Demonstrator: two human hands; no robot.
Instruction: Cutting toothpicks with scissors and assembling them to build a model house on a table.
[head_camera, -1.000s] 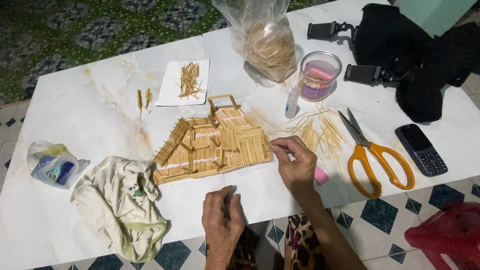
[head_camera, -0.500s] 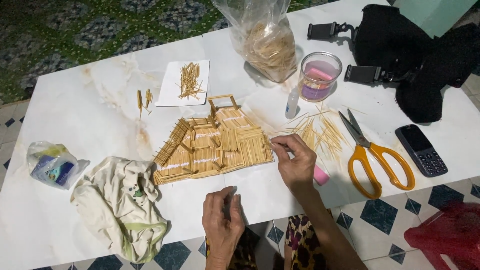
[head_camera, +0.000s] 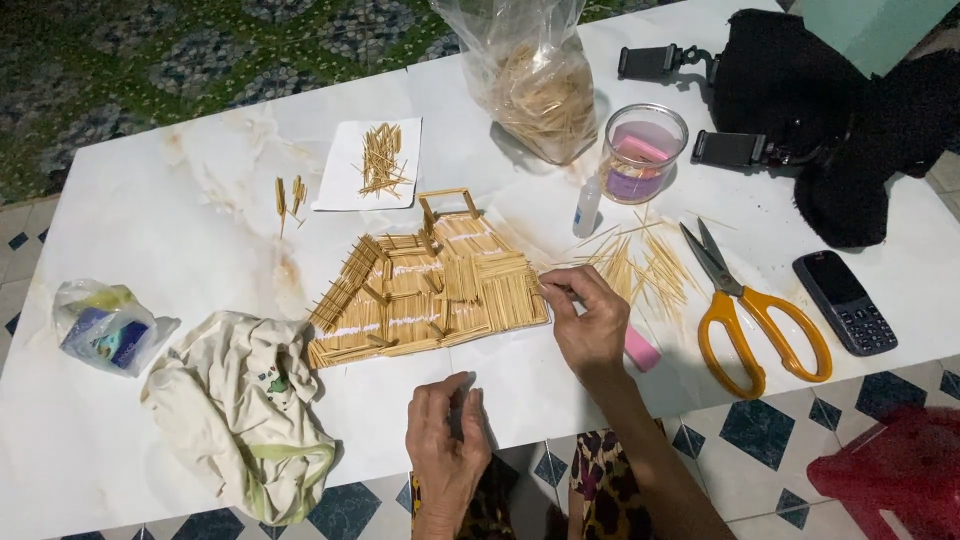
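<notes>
A flat model built of glued toothpicks (head_camera: 425, 290) lies in the middle of the white marble table (head_camera: 180, 190). My right hand (head_camera: 590, 320) rests at the model's right edge, its fingertips pinched together against the sticks; whether a toothpick is in them I cannot tell. My left hand (head_camera: 447, 435) sits near the table's front edge, below the model, fingers curled and holding nothing visible. Loose toothpicks (head_camera: 640, 265) are scattered just right of my right hand, and a pink eraser-like block (head_camera: 641, 350) peeks out beside it.
Orange-handled scissors (head_camera: 750, 310), a black keypad phone (head_camera: 843, 302) and a black bag (head_camera: 830, 110) lie at the right. A plastic bag of toothpicks (head_camera: 535, 85), a glass jar (head_camera: 643, 152), a small glue bottle (head_camera: 587, 205) and paper with stick pieces (head_camera: 372, 162) stand behind. A crumpled cloth (head_camera: 240, 410) lies front left.
My right hand has shifted slightly along the model's right edge. The left hand and the other things stay where they were.
</notes>
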